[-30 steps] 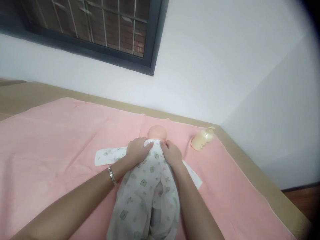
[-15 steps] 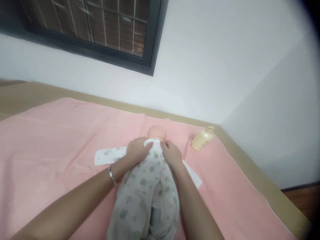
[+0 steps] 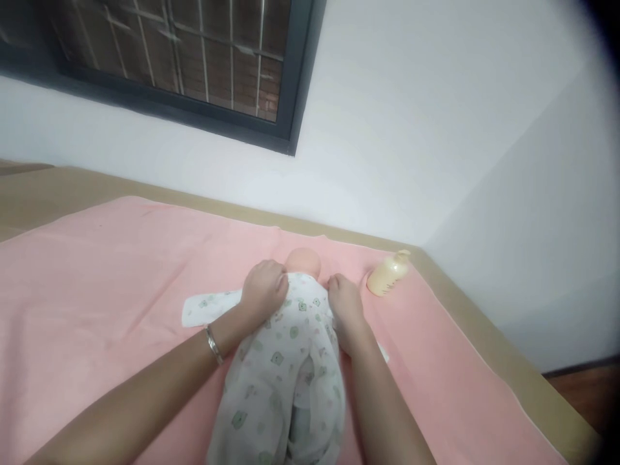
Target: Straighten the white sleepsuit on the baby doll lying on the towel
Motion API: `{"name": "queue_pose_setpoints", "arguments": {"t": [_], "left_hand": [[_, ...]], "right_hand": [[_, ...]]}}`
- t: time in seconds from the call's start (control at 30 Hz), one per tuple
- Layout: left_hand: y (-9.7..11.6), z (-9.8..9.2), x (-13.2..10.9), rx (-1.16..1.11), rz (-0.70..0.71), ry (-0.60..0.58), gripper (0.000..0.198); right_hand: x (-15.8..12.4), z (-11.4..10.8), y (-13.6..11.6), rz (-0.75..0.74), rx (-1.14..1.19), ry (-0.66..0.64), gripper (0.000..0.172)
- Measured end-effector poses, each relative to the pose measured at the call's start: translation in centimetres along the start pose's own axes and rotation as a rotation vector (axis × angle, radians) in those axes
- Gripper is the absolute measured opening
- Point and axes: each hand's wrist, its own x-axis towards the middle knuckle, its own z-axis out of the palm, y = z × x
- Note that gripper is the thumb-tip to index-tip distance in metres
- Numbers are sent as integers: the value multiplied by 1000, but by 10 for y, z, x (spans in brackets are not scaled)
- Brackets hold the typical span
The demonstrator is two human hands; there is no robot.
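I can't tell whether my curled left hand (image 3: 264,289) and right hand (image 3: 345,309) pinch the doll (image 3: 303,260)'s outfit (image 3: 285,352), so I'd smooth its shoulders gently and evenly.

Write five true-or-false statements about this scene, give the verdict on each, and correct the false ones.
1. The left hand touches the white garment near its neckline. True.
2. The bottle stands to the left of the doll. False: the bottle is to the right of the doll.
3. The doll's round head shows beyond the garment's neckline. True.
4. The right hand grips the bottle. False: the right hand is by the garment's shoulder, apart from the bottle.
5. The cloth under the doll is blue. False: the cloth is pink.
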Motion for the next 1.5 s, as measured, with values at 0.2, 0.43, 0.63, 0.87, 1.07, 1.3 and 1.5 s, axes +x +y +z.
{"name": "queue_pose_setpoints", "arguments": {"t": [0.2, 0.43, 0.63, 0.87, 1.07, 1.3, 1.5], "left_hand": [[46, -5, -22, 151, 327, -106, 23], [35, -8, -12, 131, 227, -243, 37], [15, -18, 3, 92, 281, -381, 37], [-1, -19, 13, 110, 189, -407, 39], [14, -27, 6, 133, 18, -183, 33], [72, -44, -30, -96, 443, -223, 33], [67, -36, -78, -126, 672, -274, 11]], "right_hand": [[0, -16, -4, -6, 105, 51, 28], [-22, 5, -41, -366, 224, 104, 24], [-28, 17, -46, -359, -6, 325, 33], [-37, 0, -60, -374, -179, 1, 42], [-51, 9, -76, -411, -234, 77, 37], [-34, 8, -60, -388, -278, -41, 41], [-20, -8, -36, -378, -151, 117, 41]]}}
